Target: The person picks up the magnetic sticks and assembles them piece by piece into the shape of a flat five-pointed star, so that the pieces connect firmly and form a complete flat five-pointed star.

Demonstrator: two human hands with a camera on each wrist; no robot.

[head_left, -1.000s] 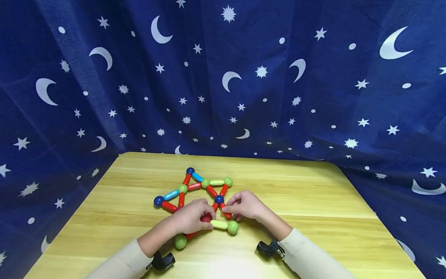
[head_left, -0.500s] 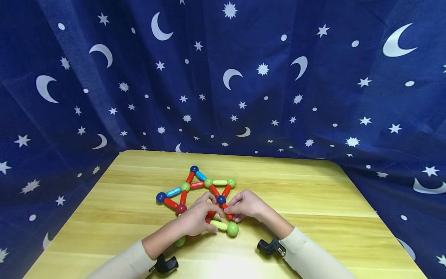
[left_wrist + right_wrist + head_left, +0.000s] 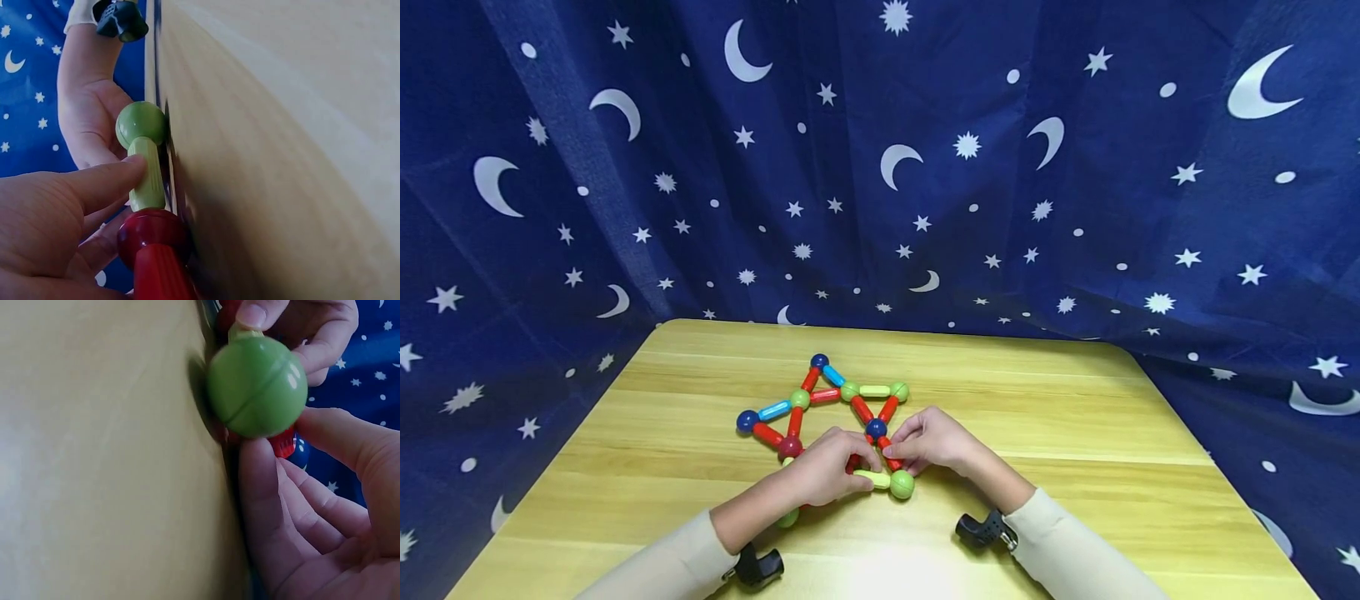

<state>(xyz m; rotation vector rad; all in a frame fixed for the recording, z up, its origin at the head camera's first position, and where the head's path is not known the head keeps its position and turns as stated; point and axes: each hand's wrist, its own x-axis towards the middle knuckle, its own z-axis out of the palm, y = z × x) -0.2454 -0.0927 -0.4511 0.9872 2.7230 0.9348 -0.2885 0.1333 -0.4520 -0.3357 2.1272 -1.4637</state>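
Observation:
A flat figure of magnetic rods and balls lies on the table. My left hand (image 3: 831,471) pinches a pale yellow-green rod (image 3: 147,178), its thumb lying along the rod. That rod joins a dark red ball (image 3: 153,234) to a green ball (image 3: 902,484) at the near right corner. My right hand (image 3: 934,442) holds a red rod (image 3: 889,454) between thumb and fingers, just beyond the green ball. The red rod's upper end meets a dark blue ball (image 3: 876,429). In the head view, my left hand hides the dark red ball and nearby rods.
The figure continues leftward with a crimson ball (image 3: 789,447), a light blue rod (image 3: 774,411) and a blue ball (image 3: 747,422). Another blue ball (image 3: 819,362) marks its far tip. A blue star-and-moon curtain (image 3: 880,167) hangs behind the wooden table (image 3: 1037,392).
My left hand has shifted right from the dark red ball onto the yellow-green rod, after its fingers parted. The rod and its green ball have moved slightly. My right hand keeps its grip.

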